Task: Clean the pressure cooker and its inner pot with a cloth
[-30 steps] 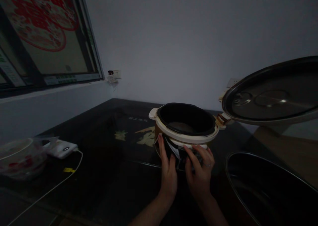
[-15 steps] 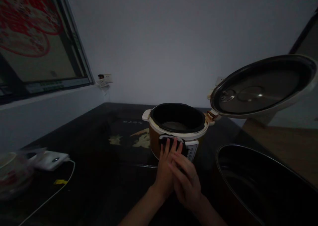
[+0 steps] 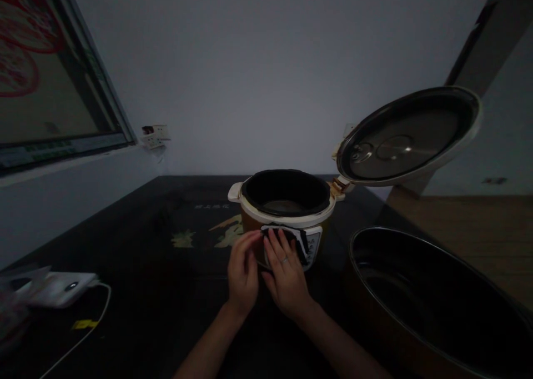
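Note:
In front of me stands an electric cooker (image 3: 250, 223) with a white rim and a brownish body. Its round lid (image 3: 410, 140) is swung up on the right, and the dark inner pot (image 3: 287, 193) sits inside. A black cloth with a white stripe (image 3: 303, 244) lies against the front control panel and partly covers it. My right hand (image 3: 287, 276), with a ring on one finger, rests flat on this cloth with its fingers stretched. At the cloth's left edge, my left hand (image 3: 242, 270) has its fingers bent and their tips on the cloth.
A large dark oval pot (image 3: 395, 312) stands at the right front. On the left of the black table (image 3: 145, 245) lie a white device (image 3: 62, 290) with a cable, a yellow tag (image 3: 84, 324) and a clear plastic bag (image 3: 16, 295). Wall sockets (image 3: 156, 136) are behind.
My left hand has gone from flat on the cloth to its left edge, fingers now bent. My right hand has flattened onto the cloth. The whole view has shifted slightly.

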Demonstrator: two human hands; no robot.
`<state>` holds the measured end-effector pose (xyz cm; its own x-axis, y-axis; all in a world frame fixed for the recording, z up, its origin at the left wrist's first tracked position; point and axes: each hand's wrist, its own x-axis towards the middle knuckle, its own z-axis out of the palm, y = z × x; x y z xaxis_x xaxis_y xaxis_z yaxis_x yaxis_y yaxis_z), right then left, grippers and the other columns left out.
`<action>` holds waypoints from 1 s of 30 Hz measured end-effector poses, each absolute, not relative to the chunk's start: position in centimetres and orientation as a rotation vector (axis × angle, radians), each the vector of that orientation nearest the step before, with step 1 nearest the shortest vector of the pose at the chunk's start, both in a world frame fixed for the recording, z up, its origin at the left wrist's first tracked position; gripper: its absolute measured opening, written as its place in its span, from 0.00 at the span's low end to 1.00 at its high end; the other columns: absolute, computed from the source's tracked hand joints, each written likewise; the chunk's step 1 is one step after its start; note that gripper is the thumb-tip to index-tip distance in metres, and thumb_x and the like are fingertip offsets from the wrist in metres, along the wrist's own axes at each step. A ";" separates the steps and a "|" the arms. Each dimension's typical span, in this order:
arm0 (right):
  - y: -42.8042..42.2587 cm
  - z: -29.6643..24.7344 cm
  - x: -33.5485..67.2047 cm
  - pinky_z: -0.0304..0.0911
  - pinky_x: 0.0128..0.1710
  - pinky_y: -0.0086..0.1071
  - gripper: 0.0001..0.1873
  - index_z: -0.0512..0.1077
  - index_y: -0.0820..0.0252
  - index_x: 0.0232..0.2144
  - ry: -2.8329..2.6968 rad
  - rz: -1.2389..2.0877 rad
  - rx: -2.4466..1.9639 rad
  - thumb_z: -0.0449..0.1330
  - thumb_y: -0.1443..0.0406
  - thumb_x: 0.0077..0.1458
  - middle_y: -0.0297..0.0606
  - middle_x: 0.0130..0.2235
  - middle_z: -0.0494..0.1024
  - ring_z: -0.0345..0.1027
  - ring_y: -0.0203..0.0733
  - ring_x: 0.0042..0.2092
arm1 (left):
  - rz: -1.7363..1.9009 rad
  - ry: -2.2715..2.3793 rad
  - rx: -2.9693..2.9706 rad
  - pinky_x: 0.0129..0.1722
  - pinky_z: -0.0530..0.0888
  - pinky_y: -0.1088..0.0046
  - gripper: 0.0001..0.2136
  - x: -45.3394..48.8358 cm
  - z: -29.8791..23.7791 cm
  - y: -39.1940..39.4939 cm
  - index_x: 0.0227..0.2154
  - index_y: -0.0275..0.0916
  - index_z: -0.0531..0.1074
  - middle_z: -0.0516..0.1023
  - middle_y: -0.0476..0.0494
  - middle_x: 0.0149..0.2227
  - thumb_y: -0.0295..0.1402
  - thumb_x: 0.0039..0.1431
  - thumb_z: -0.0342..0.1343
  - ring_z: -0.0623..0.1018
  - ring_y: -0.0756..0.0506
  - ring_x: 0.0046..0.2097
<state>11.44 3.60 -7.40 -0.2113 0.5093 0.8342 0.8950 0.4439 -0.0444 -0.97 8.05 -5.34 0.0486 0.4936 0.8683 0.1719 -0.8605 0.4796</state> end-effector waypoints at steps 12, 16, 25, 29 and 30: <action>5.2 -8.5 16.9 0.38 0.64 0.69 0.34 0.35 0.45 0.70 -1.393 -0.596 -1.374 0.45 0.62 0.67 0.34 0.73 0.27 0.22 0.54 0.72 | 1.669 0.639 2.362 0.59 0.67 0.57 0.11 0.9 2.6 14.1 0.44 0.39 0.72 0.77 0.40 0.49 0.29 0.67 0.45 0.73 0.44 0.54; 5.0 -8.9 15.9 0.36 0.62 0.73 0.35 0.36 0.49 0.70 -1.456 -0.657 -1.356 0.45 0.60 0.67 0.41 0.73 0.32 0.21 0.61 0.72 | 1.599 0.632 2.364 0.57 0.67 0.57 0.12 0.7 2.7 15.1 0.44 0.39 0.72 0.77 0.40 0.49 0.31 0.68 0.44 0.74 0.44 0.54; 4.8 -9.2 13.5 0.26 0.70 0.45 0.26 0.61 0.57 0.64 -1.991 -0.929 -1.204 0.50 0.67 0.64 0.36 0.60 0.71 0.48 0.37 0.69 | 1.397 0.643 2.459 0.60 0.66 0.54 0.12 0.1 3.0 15.5 0.44 0.40 0.72 0.79 0.41 0.48 0.31 0.67 0.44 0.75 0.42 0.54; 5.0 -8.6 12.6 0.51 0.66 0.36 0.25 0.63 0.64 0.62 -2.188 -0.778 -1.120 0.45 0.71 0.64 0.38 0.62 0.68 0.54 0.34 0.67 | 1.405 0.667 2.510 0.63 0.61 0.53 0.13 0.3 2.7 15.6 0.43 0.40 0.73 0.79 0.41 0.49 0.30 0.67 0.43 0.75 0.43 0.54; 5.0 -8.6 12.5 0.54 0.64 0.35 0.25 0.63 0.64 0.62 -2.222 -0.739 -1.100 0.44 0.72 0.64 0.39 0.61 0.69 0.56 0.34 0.66 | 1.409 0.677 2.512 0.64 0.60 0.52 0.13 0.4 2.7 15.6 0.43 0.40 0.73 0.79 0.41 0.49 0.30 0.66 0.43 0.75 0.43 0.54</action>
